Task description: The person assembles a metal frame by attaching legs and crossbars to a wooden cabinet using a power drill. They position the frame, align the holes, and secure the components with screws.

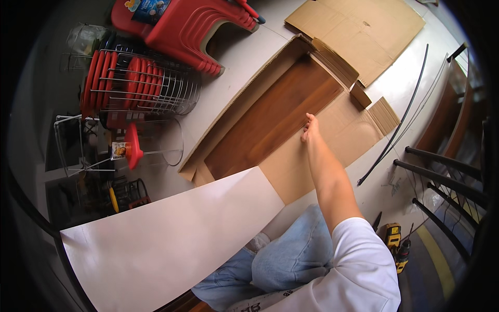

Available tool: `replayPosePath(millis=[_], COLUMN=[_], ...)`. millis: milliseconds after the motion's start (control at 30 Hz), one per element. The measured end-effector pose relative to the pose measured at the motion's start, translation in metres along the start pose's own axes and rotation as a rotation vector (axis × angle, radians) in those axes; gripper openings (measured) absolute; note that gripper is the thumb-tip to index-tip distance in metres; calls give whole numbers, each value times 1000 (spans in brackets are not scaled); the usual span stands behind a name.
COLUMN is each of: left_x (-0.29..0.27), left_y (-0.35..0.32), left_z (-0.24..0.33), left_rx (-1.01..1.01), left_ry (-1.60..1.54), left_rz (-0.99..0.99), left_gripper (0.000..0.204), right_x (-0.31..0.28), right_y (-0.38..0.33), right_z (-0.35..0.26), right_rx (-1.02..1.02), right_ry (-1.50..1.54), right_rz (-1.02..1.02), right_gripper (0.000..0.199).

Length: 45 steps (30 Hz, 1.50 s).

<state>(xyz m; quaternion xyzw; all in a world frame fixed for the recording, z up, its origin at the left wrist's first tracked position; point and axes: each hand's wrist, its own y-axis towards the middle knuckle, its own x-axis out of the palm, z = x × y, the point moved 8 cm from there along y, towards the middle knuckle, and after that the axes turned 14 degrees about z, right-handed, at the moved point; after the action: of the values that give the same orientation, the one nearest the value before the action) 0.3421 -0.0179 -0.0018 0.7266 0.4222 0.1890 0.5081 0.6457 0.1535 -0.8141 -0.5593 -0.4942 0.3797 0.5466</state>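
Note:
My right hand (309, 128) reaches forward with its fingers curled at the near long edge of a brown wood-grain board (275, 114). It looks closed on that edge, though the fingertips are partly hidden. This board lies inside an opened cardboard box (325, 140), whose side flap is folded out flat under my forearm. A long white panel (171, 234) slants across my lap and covers the lower left, its far corner overlapping the box. My left hand does not show; the white panel may hide it.
Red plastic stools (182, 31) and a wire rack (150, 83) with red items stand at the left. Flat cardboard (358, 36) lies beyond the box. Black rods (400, 125) and a black metal frame (442, 177) are at the right, with yellow-and-black power drills (393, 236) nearer me.

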Motion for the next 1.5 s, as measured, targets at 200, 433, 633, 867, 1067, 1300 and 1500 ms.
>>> replayPosePath(millis=[200, 433, 633, 867, 1067, 1300, 1500], left_x=[-4, -3, -1, -2, 10, -14, 4], left_y=[5, -3, -3, -1, -3, -16, -14], left_z=[-12, -8, -2, -3, 8, -34, -28], left_rx=[-29, -69, -37, -38, -31, -522, -441], left_ry=[-72, 44, 68, 38, 126, 28, -127], left_rz=[-75, -40, -60, -143, -222, -251, -343], left_gripper=[63, 62, 60, 55, 53, 64, 66], right_x=[7, 20, 55, 60, 30, -1, -41], right_y=[52, 8, -50, -91, -165, -341, -459], right_z=[11, 4, -26, -39, -139, -238, -248], right_rx=[66, -36, -191, -260, -470, -906, -1213], right_ry=[-39, -191, -627, -432, -403, -502, -641], right_rz=[9, -189, -399, -467, -507, -604, -621], right_gripper=[51, 45, 40, 23, 20, 27, 25])
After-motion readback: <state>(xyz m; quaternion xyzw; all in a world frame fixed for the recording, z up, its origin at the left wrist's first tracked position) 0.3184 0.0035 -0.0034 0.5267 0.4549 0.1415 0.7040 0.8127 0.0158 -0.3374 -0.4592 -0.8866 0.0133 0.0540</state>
